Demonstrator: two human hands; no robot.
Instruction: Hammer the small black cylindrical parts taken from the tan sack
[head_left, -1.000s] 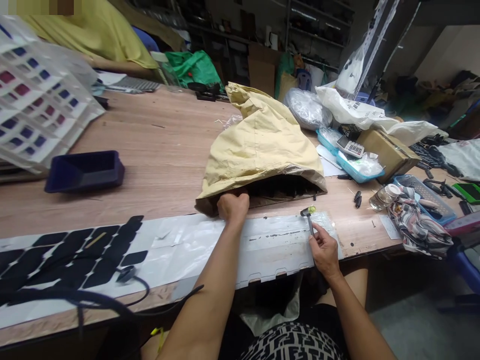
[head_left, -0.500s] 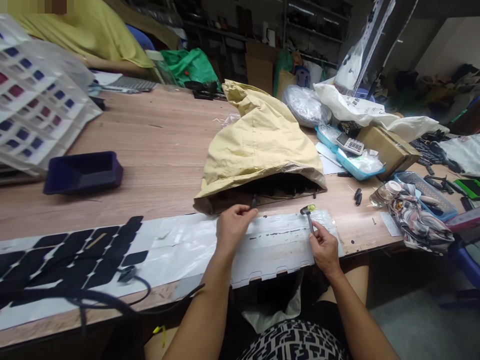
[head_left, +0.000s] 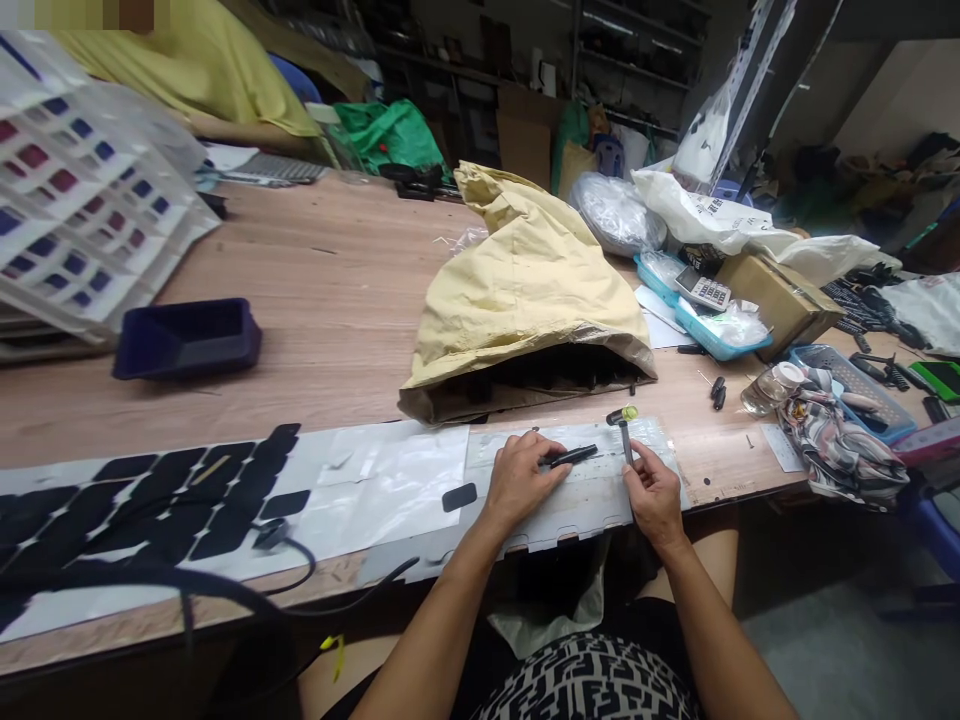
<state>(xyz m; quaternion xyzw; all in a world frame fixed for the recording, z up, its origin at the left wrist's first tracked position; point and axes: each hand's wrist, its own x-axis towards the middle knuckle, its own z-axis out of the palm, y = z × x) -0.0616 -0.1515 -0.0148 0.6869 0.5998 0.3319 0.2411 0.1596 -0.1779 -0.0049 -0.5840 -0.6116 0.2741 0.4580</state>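
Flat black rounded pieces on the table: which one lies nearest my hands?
The lone flat black rounded rectangle left of the left hand, at the right edge of the white sheet; the others lie farther left.

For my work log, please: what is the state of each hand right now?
Left hand: closed, holding a slim black piece.
Right hand: closed, holding a small hammer-like tool.

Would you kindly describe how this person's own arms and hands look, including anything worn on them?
The left hand and right hand are both bare: no gloves, and no ring, watch or bracelet that I can make out. The forearms are bare too, with no sleeve in view. Below them shows a garment with a bold, angular black-and-beige pattern.
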